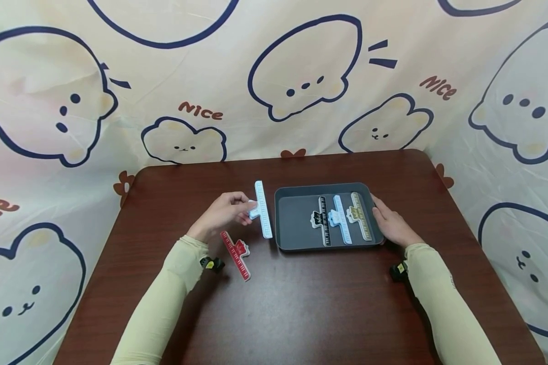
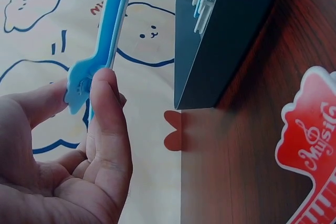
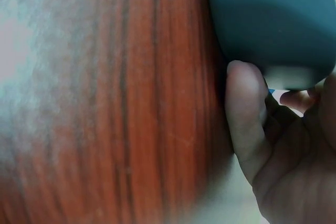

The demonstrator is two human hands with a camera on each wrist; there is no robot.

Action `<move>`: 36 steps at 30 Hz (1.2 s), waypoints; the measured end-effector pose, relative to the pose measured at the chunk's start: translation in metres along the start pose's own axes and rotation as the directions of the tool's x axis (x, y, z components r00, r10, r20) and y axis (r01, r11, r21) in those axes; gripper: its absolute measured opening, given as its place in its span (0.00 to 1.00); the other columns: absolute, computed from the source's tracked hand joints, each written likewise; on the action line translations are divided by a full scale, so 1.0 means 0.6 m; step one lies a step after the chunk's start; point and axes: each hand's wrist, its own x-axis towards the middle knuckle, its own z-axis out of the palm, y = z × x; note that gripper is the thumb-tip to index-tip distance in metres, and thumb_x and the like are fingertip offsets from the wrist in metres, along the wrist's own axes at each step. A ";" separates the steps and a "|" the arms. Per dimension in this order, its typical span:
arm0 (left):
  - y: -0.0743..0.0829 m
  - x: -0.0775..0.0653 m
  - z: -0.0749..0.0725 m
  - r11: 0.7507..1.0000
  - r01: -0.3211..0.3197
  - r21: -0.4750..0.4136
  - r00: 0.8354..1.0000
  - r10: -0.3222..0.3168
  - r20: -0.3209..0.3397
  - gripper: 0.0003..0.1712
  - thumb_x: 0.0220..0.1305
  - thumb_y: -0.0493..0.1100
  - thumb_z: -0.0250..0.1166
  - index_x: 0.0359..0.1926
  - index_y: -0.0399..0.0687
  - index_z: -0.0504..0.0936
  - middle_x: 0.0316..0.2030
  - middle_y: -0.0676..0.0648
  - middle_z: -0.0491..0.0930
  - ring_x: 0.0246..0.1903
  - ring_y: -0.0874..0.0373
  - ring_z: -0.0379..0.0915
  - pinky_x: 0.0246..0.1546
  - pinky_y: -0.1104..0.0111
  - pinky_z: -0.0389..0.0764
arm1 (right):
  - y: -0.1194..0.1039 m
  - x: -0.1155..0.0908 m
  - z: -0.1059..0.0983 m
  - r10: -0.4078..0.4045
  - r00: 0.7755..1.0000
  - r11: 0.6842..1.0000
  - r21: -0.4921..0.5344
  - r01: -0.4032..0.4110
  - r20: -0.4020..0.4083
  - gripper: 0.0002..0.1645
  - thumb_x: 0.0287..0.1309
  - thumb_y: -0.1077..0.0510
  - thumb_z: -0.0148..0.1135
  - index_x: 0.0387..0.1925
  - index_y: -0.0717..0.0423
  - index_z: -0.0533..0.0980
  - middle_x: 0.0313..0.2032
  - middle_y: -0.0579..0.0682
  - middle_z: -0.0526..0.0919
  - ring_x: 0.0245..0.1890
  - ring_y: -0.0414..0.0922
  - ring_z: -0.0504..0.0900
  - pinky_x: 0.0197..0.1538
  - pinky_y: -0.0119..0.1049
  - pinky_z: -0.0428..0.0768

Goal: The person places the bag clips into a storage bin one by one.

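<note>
My left hand (image 1: pixel 228 210) pinches a light blue piano-key clip (image 1: pixel 263 210) by its handle, between thumb and fingers. It holds the clip just left of the dark grey tray (image 1: pixel 297 243). In the left wrist view the blue clip (image 2: pixel 107 30) stands edge-on above the fingertips. A red piano-key clip (image 1: pixel 237 256), marked "Music", lies on the table beside the left wrist. Inside the tray lie a black clip (image 1: pixel 324 223), another blue clip (image 1: pixel 341 220) and a yellowish clip (image 1: pixel 361 218), side by side. My right hand (image 1: pixel 395 223) rests against the tray's right end, thumb at the near corner.
The tray stands on a dark brown wooden table (image 1: pixel 319 304) towards its far edge. A pale cloth (image 1: pixel 292 137) with cartoon outlines hangs behind the table and at both sides. Each wrist wears a small black camera.
</note>
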 end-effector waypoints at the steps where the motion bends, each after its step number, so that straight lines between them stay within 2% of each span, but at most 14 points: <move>1: 0.002 -0.001 0.001 1.000 0.002 -0.001 1.000 -0.002 0.005 0.17 0.66 0.44 0.62 0.47 0.33 0.76 0.38 0.35 0.78 0.35 0.39 0.80 0.46 0.48 0.80 | 0.000 0.000 0.000 -0.001 1.000 1.000 0.000 0.001 0.001 0.32 0.74 0.40 0.28 0.74 0.30 0.37 0.63 0.66 0.66 0.33 0.56 0.82 0.48 0.54 0.75; 4: 0.014 -0.008 0.004 1.000 0.002 0.004 1.000 -0.002 0.016 0.17 0.66 0.43 0.62 0.46 0.31 0.75 0.37 0.34 0.78 0.34 0.40 0.80 0.46 0.47 0.80 | -0.001 0.000 0.000 -0.002 1.000 1.000 -0.007 0.002 -0.004 0.32 0.74 0.40 0.28 0.74 0.30 0.37 0.66 0.64 0.64 0.38 0.55 0.81 0.51 0.53 0.73; 6: 0.024 -0.016 0.007 1.000 0.000 0.008 1.000 0.000 0.021 0.17 0.66 0.43 0.62 0.46 0.30 0.75 0.36 0.34 0.79 0.33 0.41 0.81 0.47 0.47 0.80 | -0.001 0.000 0.001 0.001 1.000 1.000 0.006 -0.001 0.000 0.32 0.74 0.40 0.29 0.74 0.30 0.37 0.64 0.65 0.65 0.31 0.56 0.82 0.50 0.54 0.74; 9: 0.033 -0.023 0.010 1.000 -0.018 0.011 0.999 0.018 0.028 0.17 0.66 0.43 0.62 0.45 0.31 0.75 0.34 0.36 0.80 0.32 0.43 0.81 0.44 0.50 0.82 | 0.001 0.000 0.001 -0.009 1.000 1.000 -0.011 0.009 -0.006 0.32 0.74 0.40 0.29 0.74 0.31 0.38 0.67 0.64 0.63 0.44 0.57 0.79 0.53 0.56 0.71; 10: 0.035 -0.025 0.011 1.000 -0.021 0.019 0.999 0.021 0.029 0.17 0.66 0.43 0.62 0.45 0.31 0.76 0.34 0.37 0.80 0.31 0.45 0.81 0.44 0.50 0.82 | 0.001 0.000 0.001 -0.003 1.000 1.000 -0.003 0.003 -0.002 0.32 0.74 0.40 0.29 0.74 0.30 0.38 0.66 0.64 0.63 0.41 0.58 0.81 0.53 0.56 0.72; 12: 0.038 -0.026 0.013 0.999 -0.024 0.038 0.999 0.023 0.027 0.16 0.65 0.44 0.63 0.44 0.32 0.76 0.33 0.37 0.81 0.31 0.46 0.81 0.42 0.52 0.83 | 0.001 0.000 0.001 -0.006 1.000 1.000 -0.009 0.006 0.000 0.32 0.74 0.40 0.28 0.74 0.31 0.37 0.67 0.64 0.61 0.44 0.58 0.79 0.53 0.56 0.71; 14: 0.040 -0.025 0.017 0.998 -0.015 0.065 1.000 0.014 0.018 0.16 0.65 0.44 0.64 0.44 0.34 0.77 0.33 0.36 0.81 0.30 0.46 0.81 0.40 0.55 0.84 | 0.001 0.000 0.001 0.001 1.000 1.000 -0.003 -0.001 0.004 0.32 0.73 0.39 0.28 0.74 0.29 0.37 0.67 0.64 0.62 0.40 0.56 0.81 0.52 0.55 0.72; 15: 0.043 -0.024 0.020 0.997 -0.004 0.079 1.000 0.004 0.011 0.16 0.64 0.45 0.64 0.44 0.34 0.78 0.33 0.35 0.81 0.29 0.47 0.81 0.39 0.56 0.84 | 0.001 -0.001 0.001 0.005 1.000 1.000 0.000 -0.005 0.007 0.32 0.73 0.39 0.28 0.74 0.29 0.37 0.65 0.64 0.64 0.34 0.53 0.81 0.51 0.53 0.73; 16: 0.038 -0.018 0.021 0.996 0.000 0.085 1.000 0.000 0.004 0.17 0.63 0.46 0.65 0.44 0.35 0.78 0.33 0.35 0.82 0.30 0.45 0.81 0.40 0.55 0.84 | 0.000 -0.001 0.000 0.006 1.000 1.000 0.003 -0.006 0.010 0.32 0.73 0.40 0.28 0.74 0.29 0.37 0.64 0.64 0.64 0.29 0.52 0.81 0.50 0.53 0.73; 20: 0.020 0.005 0.029 0.994 -0.007 0.112 1.000 0.008 -0.011 0.18 0.61 0.49 0.68 0.42 0.39 0.80 0.31 0.36 0.82 0.35 0.34 0.79 0.43 0.49 0.82 | -0.001 0.000 -0.001 0.008 1.000 1.000 0.006 -0.008 0.010 0.32 0.74 0.40 0.28 0.74 0.28 0.37 0.62 0.65 0.67 0.24 0.48 0.80 0.51 0.53 0.73; 23: 0.014 0.017 0.036 0.991 -0.023 0.131 1.000 0.024 -0.008 0.17 0.59 0.50 0.69 0.40 0.41 0.80 0.30 0.38 0.82 0.38 0.30 0.77 0.45 0.44 0.79 | -0.002 0.000 -0.001 0.006 1.000 1.000 0.017 -0.006 0.011 0.32 0.74 0.40 0.29 0.74 0.28 0.37 0.60 0.66 0.69 0.21 0.49 0.80 0.46 0.50 0.75; 26: 0.019 0.021 0.045 0.988 -0.030 0.151 1.000 0.031 0.000 0.16 0.59 0.50 0.68 0.39 0.42 0.81 0.30 0.39 0.82 0.38 0.30 0.78 0.45 0.44 0.79 | -0.003 0.000 -0.001 0.013 1.000 0.999 0.038 -0.014 0.014 0.31 0.74 0.40 0.29 0.74 0.27 0.37 0.55 0.67 0.72 0.17 0.49 0.79 0.39 0.48 0.78; 34: 0.028 0.042 0.067 0.981 -0.034 0.193 0.999 0.030 0.023 0.14 0.60 0.48 0.68 0.38 0.42 0.81 0.31 0.40 0.81 0.30 0.43 0.81 0.42 0.48 0.82 | -0.001 0.001 0.000 0.007 1.000 1.000 0.014 -0.007 0.010 0.31 0.74 0.40 0.28 0.74 0.27 0.36 0.62 0.65 0.67 0.22 0.49 0.80 0.50 0.53 0.74; 36: 0.030 0.048 0.073 0.980 -0.036 0.196 0.999 0.030 0.034 0.13 0.60 0.48 0.68 0.38 0.42 0.81 0.32 0.40 0.81 0.29 0.45 0.81 0.42 0.49 0.82 | -0.002 0.000 0.001 0.006 1.000 1.000 0.007 -0.006 0.004 0.31 0.74 0.40 0.28 0.74 0.27 0.37 0.63 0.65 0.67 0.28 0.51 0.82 0.50 0.53 0.73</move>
